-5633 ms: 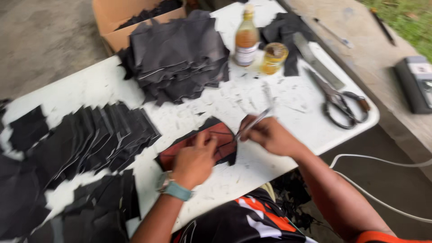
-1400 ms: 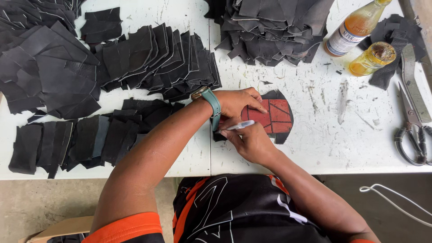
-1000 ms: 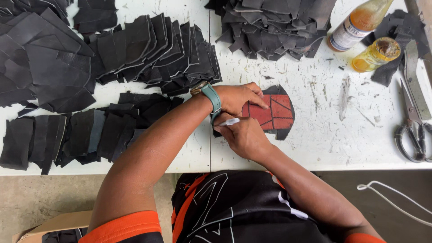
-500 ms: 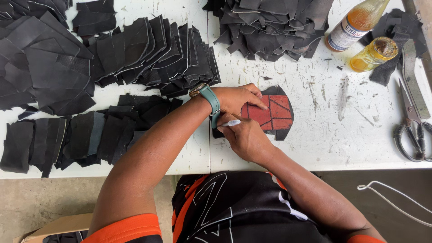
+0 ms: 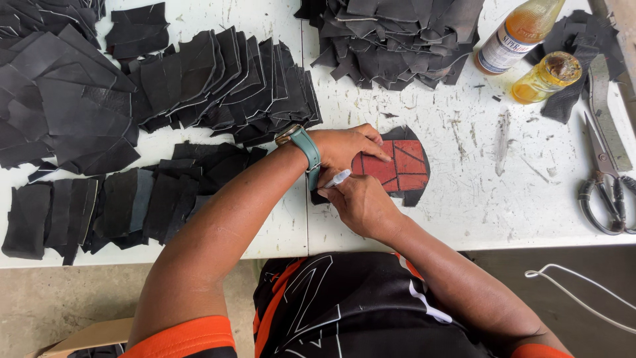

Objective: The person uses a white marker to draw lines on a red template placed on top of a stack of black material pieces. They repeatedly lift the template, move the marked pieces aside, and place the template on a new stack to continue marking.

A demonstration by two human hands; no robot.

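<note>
Left of centre, fanned black leather pieces (image 5: 218,86) cover the table (image 5: 464,212). Mid-frame, the left hand (image 5: 348,146) lies flat on a red-brown template (image 5: 397,166) (thin, light, probably stiff; best pinned flat) over black leather, while the right hand (image 5: 361,205) grips a silver pen (image 5: 336,179).

A scuffed white counter (image 5: 464,205) is carrying black leather pieces (image 5: 199,86) at upper left, a heap (image 5: 391,33) at top, two bottles (image 5: 523,33) and scissors (image 5: 606,192) at right.
</note>
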